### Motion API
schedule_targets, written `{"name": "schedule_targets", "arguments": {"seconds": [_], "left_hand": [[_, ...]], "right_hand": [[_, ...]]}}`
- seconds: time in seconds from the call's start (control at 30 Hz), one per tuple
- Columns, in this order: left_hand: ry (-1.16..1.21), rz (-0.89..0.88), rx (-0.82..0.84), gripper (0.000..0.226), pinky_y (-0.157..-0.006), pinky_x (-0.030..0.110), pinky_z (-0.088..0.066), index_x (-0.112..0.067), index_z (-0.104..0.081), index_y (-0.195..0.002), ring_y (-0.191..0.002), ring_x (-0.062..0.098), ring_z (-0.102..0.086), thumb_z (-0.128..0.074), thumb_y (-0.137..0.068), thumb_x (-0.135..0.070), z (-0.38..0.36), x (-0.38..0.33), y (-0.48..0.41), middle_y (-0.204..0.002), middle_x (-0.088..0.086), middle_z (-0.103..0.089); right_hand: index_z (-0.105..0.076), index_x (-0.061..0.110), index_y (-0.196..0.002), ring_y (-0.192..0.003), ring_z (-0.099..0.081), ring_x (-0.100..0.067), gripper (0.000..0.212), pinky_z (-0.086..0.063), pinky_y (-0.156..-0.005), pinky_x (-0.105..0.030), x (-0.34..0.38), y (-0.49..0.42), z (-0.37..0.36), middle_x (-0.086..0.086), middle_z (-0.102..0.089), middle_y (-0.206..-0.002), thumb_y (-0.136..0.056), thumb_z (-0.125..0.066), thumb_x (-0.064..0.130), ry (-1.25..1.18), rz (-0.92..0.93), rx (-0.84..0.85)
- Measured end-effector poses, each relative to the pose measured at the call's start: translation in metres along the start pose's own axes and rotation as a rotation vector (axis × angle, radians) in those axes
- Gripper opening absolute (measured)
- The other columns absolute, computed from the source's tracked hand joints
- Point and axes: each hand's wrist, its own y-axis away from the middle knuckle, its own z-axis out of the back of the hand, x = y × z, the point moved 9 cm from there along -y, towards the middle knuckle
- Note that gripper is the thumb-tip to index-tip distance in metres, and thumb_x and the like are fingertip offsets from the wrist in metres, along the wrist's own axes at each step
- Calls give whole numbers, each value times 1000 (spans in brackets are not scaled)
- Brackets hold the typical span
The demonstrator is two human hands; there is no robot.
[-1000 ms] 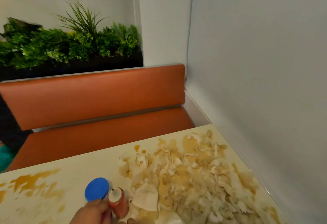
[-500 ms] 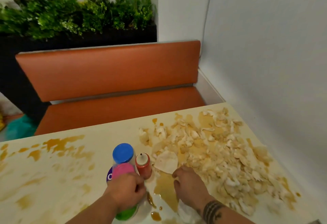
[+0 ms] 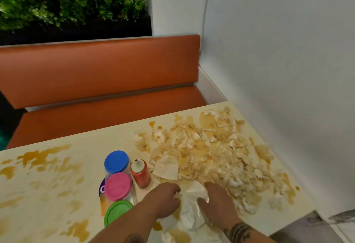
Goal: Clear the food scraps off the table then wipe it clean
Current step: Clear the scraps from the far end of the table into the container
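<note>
A wide heap of pale, sauce-soaked food scraps (image 3: 215,156) covers the right part of the cream table (image 3: 80,139). At the near edge of the heap lies a crumpled white sheet or bag (image 3: 192,202). My left hand (image 3: 165,200) grips its left edge with curled fingers. My right hand (image 3: 219,202) holds its right edge, thumb against the white material and fingers lying beside the scraps. Brown sauce stains (image 3: 42,156) spread over the left of the table.
Left of my hands stand a red squeeze bottle (image 3: 140,173) and three containers with a blue lid (image 3: 116,161), a pink lid (image 3: 118,186) and a green lid (image 3: 117,212). An orange bench (image 3: 96,70) runs behind the table. A white wall (image 3: 288,70) borders the right side.
My left hand has left the pink-lidded container and moved right onto the white sheet. My right hand has shifted slightly right to the sheet's other edge. The view has tilted down.
</note>
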Motion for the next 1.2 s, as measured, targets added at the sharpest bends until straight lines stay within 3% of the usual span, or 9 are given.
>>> {"name": "schedule_targets", "arguments": {"seconds": [0.13, 0.3, 0.5, 0.63, 0.73, 0.83, 0.97, 1.1, 1.2], "left_hand": [[5, -12, 20, 51, -105, 32, -45, -28, -53, -143, -131, 17, -51, -51, -93, -38, -3, -12, -9, -147, -2, -51], [-19, -47, 43, 48, -105, 32, -46, -26, -56, -140, -130, 19, -52, -50, -93, -32, 0, -14, -8, -146, 1, -52], [18, 13, 61, 52, -107, 32, -41, -25, -48, -144, -135, 20, -45, -49, -93, -36, -4, -4, -6, -149, 0, -44], [98, 49, -1, 53, -105, 29, -40, -21, -43, -147, -133, 20, -46, -50, -96, -33, 4, -4, -13, -147, 2, -47], [254, 87, -18, 60, -94, 27, -42, -22, -38, -150, -125, 16, -54, -56, -97, -41, 5, -1, -14, -144, -2, -52], [581, 169, -1, 54, -91, 33, -54, -28, -44, -144, -107, 14, -63, -60, -96, -48, 3, -4, -11, -125, -4, -62], [857, 279, 21, 37, -78, 44, -64, -26, -58, -125, -92, 22, -73, -68, -91, -33, 1, -9, -2, -110, 4, -71], [816, 210, 116, 34, -75, 40, -63, -18, -57, -130, -97, 23, -69, -59, -98, -26, 1, -14, 16, -113, 5, -69], [512, 103, -67, 42, -81, 25, -42, -12, -49, -141, -109, 21, -57, -50, -102, -29, 34, -5, 38, -132, 7, -60]], "right_hand": [[-37, 33, -146, -133, -43, -23, 56, -38, -107, -41, -9, 4, -13, 5, -49, -143, -94, -50, 51, -29, -128, 41], [-48, 34, -140, -129, -49, -20, 43, -42, -107, -42, -10, 10, -11, 7, -55, -139, -97, -51, 37, -217, -255, -59], [-63, 33, -118, -105, -62, -13, 22, -51, -89, -33, -3, 16, -4, 12, -67, -115, -99, -56, 27, -448, -290, -174], [-64, 29, -106, -84, -56, 0, 10, -41, -69, -18, -3, 9, 11, 17, -62, -94, -100, -58, 23, -604, -225, -266], [-67, 29, -100, -85, -61, -2, 5, -44, -69, -19, -12, 11, 19, 15, -67, -92, -98, -64, 31, -739, -243, -334], [-72, 31, -96, -89, -67, -7, 3, -49, -72, -23, -17, 16, 22, 13, -72, -94, -93, -70, 31, -901, -281, -376], [-73, 29, -93, -90, -67, -6, 7, -48, -71, -20, -6, 25, 29, 13, -73, -94, -94, -70, 23, -959, -264, -450], [-72, 26, -97, -89, -65, -1, 9, -46, -70, -13, 13, 39, 26, 14, -71, -96, -97, -67, 18, -1001, -257, -515], [-72, 26, -101, -90, -68, -14, 9, -54, -79, -28, 26, 59, 12, 5, -73, -96, -98, -65, 20, -1121, -308, -610]]}}
